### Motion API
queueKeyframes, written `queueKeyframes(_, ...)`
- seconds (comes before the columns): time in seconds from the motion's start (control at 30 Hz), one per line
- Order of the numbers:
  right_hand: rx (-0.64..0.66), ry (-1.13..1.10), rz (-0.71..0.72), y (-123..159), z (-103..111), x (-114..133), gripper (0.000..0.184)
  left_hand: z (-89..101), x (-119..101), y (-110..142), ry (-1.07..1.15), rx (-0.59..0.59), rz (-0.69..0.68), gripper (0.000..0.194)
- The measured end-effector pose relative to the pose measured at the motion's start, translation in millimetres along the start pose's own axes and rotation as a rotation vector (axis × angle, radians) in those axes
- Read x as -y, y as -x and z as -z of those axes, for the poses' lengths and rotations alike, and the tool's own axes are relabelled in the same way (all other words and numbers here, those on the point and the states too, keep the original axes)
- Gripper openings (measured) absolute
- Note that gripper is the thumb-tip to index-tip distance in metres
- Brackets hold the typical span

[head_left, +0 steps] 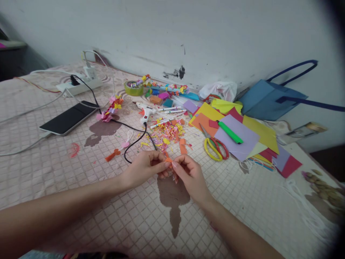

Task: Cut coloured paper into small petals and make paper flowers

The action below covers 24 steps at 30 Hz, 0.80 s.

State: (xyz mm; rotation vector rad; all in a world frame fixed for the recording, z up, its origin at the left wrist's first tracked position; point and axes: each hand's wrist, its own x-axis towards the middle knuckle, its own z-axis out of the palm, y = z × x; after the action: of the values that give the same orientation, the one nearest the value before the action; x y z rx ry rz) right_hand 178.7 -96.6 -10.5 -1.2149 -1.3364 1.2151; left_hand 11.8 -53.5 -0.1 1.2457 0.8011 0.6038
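Between the fingertips of both hands is a small piece of orange paper (pixel 168 160). My left hand (pixel 147 164) pinches its left side, and my right hand (pixel 191 174) pinches the right side, thumbs on top. The fingers hide most of the piece, so its full shape is unclear. Just beyond my hands lie an orange paper strip (pixel 183 146) and a heap of colourful paper shreds (pixel 169 133). To the left rests an orange paper piece with a fringed end (pixel 112 154), near a pink paper piece on a white loop (pixel 125 144).
A white glue gun (pixel 147 114) with a black cord lies beyond. Right are red-and-yellow scissors (pixel 212 145), coloured paper sheets (pixel 237 135), a green cutter (pixel 229 132) and a blue bag (pixel 269 100). Left are a tablet (pixel 68 118), a power strip (pixel 81 86) and paper flowers (pixel 107 111).
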Motion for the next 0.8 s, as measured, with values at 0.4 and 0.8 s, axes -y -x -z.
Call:
queueKeyframes(0.4,-0.049,0.393,0.384,0.1,6.8,4.8,0.01,2.8,1.7,-2.1,0.373,0.114,0.255,0.037)
queueKeyframes(0.8,0.091,0.031,-0.031,-1.6,4.7,6.7,0.022,2.8,2.5,-2.7,0.115,0.113,0.113,0.029)
